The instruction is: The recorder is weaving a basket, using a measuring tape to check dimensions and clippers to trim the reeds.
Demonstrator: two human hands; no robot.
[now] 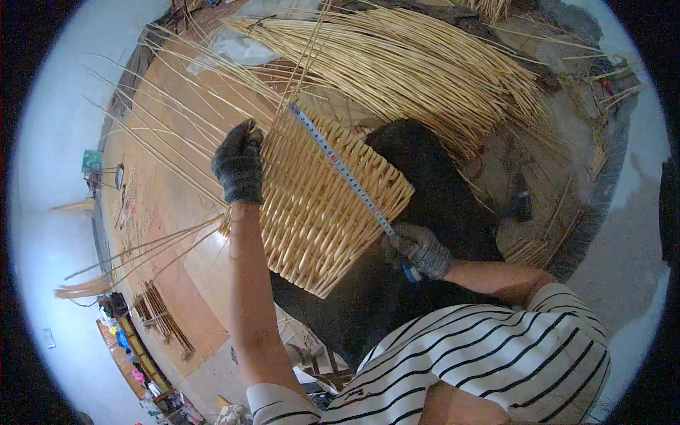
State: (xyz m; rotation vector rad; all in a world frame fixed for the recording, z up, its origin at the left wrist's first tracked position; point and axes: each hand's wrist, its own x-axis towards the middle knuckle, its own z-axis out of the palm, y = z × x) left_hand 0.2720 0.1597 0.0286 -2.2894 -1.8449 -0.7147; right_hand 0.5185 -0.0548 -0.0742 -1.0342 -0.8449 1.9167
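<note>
Over the dark-clothed lap [453,205], the left hand [239,161] is gripping the woven panel [308,219] by its left edge, probably steadying it, while the right hand [425,251] is clutching the tape measure [411,272], its blade [345,172] lying taut across

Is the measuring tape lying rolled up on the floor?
No, the measuring tape stretches across the woven panel from the right hand.

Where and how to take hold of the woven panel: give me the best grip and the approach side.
Likely the bottom corner of the woven panel, approached from the picture's lower edge and pinched across both faces. That corner points down the picture and lies clear of the tape measure, while long rods jut from the left side.
</note>
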